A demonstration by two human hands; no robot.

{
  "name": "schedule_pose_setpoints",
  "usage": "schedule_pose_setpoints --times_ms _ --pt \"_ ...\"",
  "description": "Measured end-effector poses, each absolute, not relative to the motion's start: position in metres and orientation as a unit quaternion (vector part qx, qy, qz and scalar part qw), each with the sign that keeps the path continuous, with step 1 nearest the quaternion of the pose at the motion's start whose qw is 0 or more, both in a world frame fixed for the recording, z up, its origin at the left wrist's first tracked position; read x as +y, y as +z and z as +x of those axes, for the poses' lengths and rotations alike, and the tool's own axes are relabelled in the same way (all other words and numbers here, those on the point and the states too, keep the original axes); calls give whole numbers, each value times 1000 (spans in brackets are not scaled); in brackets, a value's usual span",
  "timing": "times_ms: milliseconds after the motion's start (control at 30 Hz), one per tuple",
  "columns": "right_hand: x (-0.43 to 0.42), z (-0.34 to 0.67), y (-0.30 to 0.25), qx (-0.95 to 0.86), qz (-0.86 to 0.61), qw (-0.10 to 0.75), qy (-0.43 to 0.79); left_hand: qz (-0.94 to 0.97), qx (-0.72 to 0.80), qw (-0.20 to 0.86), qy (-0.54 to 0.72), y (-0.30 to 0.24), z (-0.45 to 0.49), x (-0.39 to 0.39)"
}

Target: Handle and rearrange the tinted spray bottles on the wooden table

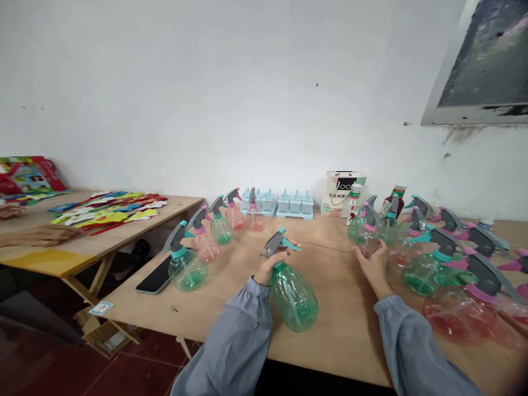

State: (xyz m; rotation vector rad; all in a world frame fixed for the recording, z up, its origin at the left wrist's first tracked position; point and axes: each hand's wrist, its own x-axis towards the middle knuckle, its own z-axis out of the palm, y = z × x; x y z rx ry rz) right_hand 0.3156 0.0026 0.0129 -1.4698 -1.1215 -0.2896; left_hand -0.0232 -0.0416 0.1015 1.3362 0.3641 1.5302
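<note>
My left hand (270, 268) is closed round the neck of a green spray bottle (295, 300) with a grey and teal trigger head. The bottle tilts above the front of the wooden table, its base toward me. At the right, my right hand (374, 264) curls round the lower body of a pink-collared spray bottle (368, 237), thumb on the near side. Its far fingers are partly hidden. More green and pink spray bottles (462, 313) crowd to the right of that hand. On the left stands a row with a green spray bottle (187, 270) nearest me.
A phone (154, 278) lies by the left row. Light-blue ice-pop moulds (295, 205), a paper bag (334, 198) and sauce bottles (352, 206) line the wall. Another person's hand (45, 235) rests on the left table beside colourful cut-outs (119, 209).
</note>
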Motion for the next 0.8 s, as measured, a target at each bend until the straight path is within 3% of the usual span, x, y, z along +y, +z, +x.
schedule_pose_setpoints --times_ms 367,633,800 --pt "5 317 12 -472 -633 607 -95 571 147 513 624 103 -21 -46" --pt "4 316 17 -455 -620 639 -34 614 249 422 618 115 -53 -40" --pt "2 309 17 -472 -625 621 -22 602 396 294 628 117 -97 -20"
